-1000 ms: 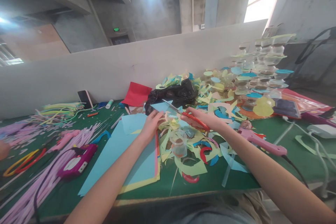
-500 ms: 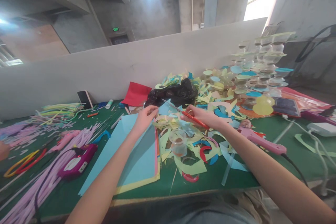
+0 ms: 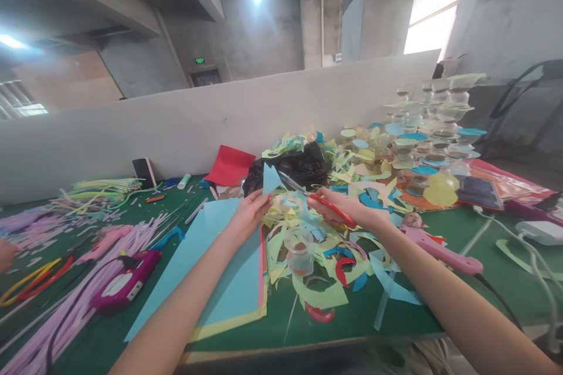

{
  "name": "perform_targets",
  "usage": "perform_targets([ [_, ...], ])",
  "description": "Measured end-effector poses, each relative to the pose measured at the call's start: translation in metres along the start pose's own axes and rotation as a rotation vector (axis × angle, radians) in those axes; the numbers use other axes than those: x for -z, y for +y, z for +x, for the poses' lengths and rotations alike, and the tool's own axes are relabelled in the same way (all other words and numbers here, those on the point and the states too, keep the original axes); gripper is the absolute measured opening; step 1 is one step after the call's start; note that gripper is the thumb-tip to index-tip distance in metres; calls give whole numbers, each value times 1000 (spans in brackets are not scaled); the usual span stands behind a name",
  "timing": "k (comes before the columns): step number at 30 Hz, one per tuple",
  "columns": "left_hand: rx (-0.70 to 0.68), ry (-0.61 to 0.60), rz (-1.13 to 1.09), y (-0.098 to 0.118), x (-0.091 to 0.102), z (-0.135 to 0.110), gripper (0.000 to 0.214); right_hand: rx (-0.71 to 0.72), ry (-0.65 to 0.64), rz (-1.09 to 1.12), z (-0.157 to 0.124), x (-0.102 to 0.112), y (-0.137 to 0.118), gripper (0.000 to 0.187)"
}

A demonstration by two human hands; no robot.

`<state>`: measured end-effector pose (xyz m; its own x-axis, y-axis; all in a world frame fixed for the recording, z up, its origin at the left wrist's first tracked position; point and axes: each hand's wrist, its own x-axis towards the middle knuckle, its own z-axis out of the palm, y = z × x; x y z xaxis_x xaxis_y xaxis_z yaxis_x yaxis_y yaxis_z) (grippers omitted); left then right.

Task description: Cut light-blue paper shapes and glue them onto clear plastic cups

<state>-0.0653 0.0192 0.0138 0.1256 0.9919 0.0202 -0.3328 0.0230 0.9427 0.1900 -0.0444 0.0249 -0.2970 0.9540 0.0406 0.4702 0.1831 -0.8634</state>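
Note:
My left hand [image 3: 250,215] is closed on a small piece of blue paper [image 3: 271,179], which sticks up in a point beyond the fingertips. Red-handled scissors [image 3: 332,210] are in my right hand [image 3: 345,206], their blades reaching up and left toward the blue piece. Between blades and paper a small gap shows. Under my left forearm lies a stack of coloured paper sheets [image 3: 233,281], blue on top. Paper scraps [image 3: 321,290] and a clear plastic cup [image 3: 299,251] lie below my hands.
A pink glue gun [image 3: 442,252] rests at right, near stacked clear cups [image 3: 444,123]. Behind my hands sits a black plastic bag [image 3: 303,165]. On the left are lilac pipe cleaners [image 3: 83,299], a purple device [image 3: 127,281] and yellow-and-red-handled scissors [image 3: 37,281]. Another person's hand [image 3: 6,255] shows at the left edge.
The blue piece now stands upright in my left hand, where it lay flatter near the blades before. The scissor blades have come away from it. The whole view has tilted slightly up.

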Motion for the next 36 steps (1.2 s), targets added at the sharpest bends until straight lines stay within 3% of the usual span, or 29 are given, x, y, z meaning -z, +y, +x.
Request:
perform_targets([
  [5,-71,7,-106,-3,-3,-3,15,-35,-39,-95,1,-3,-5,54],
  [11,-112,-132,-90,-3,-12,-16,28,-12,-57,-143,-7,-6,-24,51],
  [19,-120,-40,21,-9,-18,-19,29,118,-111,-12,3,-17,-12,46],
  [27,-106,-59,161,-8,-21,-24,28,102,-39,-67,2,-15,-12,45],
  [36,-171,-61,225,-14,-18,-20,28,91,-106,-98,1,-16,-8,46],
])
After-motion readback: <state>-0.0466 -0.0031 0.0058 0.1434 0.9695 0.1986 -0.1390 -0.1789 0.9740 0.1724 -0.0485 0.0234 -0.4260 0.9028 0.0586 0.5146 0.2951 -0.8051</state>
